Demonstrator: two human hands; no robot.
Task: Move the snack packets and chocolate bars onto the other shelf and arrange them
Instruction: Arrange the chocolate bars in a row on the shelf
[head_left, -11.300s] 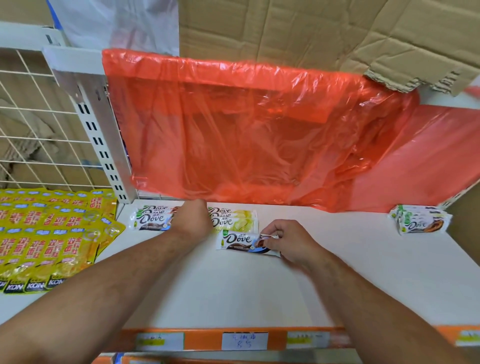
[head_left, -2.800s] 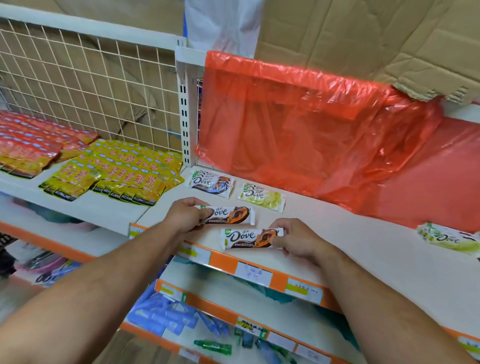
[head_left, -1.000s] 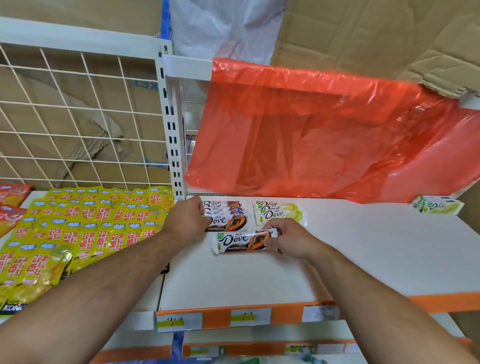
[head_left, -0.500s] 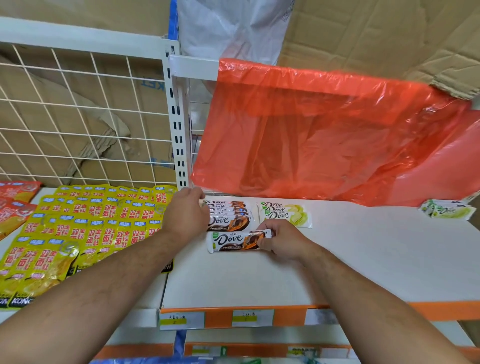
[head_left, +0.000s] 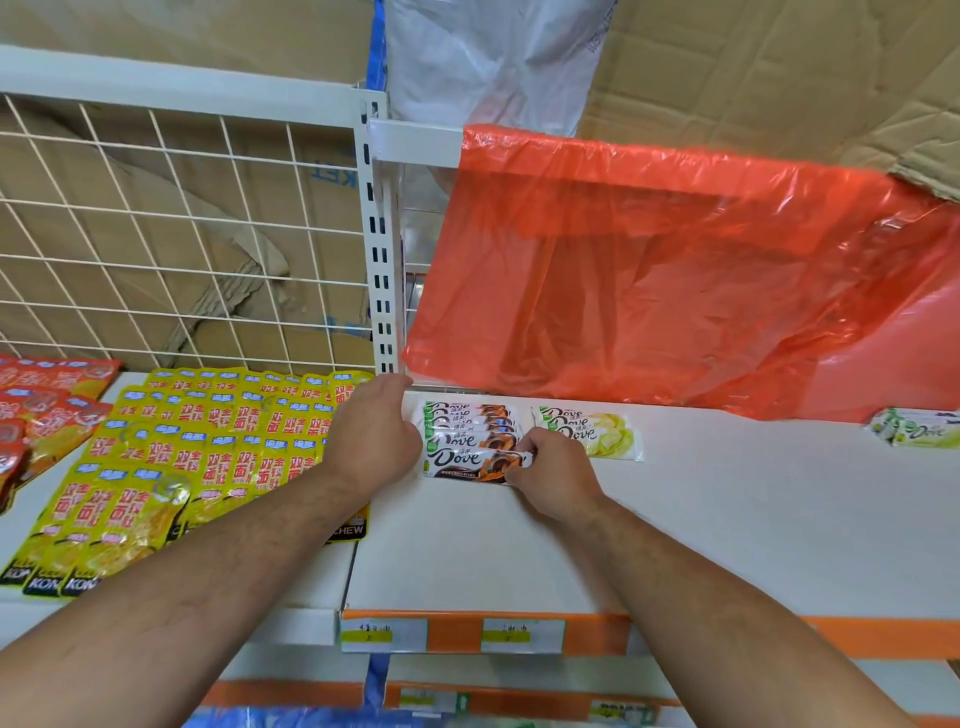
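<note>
The right hand (head_left: 550, 478) pinches the right end of the front bar (head_left: 460, 464), lettered "Dove". The bar lies flat on the white shelf (head_left: 727, 519), nearest in an overlapped row of brown Dove bars (head_left: 467, 427). The left hand (head_left: 371, 441) rests against the row's left ends; its fingers are hidden, so its grip cannot be told. Yellow snack packets (head_left: 208, 447) marked "KON" and "CHEW" cover the adjoining shelf.

Centre frame, the white shelf (head_left: 701, 530) carries overlapping brown Dove bars (head_left: 467, 441), pale yellow Dove bars (head_left: 592, 434) just right, green ones (head_left: 919, 428) far right. The lower-left shelf (head_left: 311, 626) holds yellow packets (head_left: 182, 452), with red packets (head_left: 36, 410) at the left edge.
</note>
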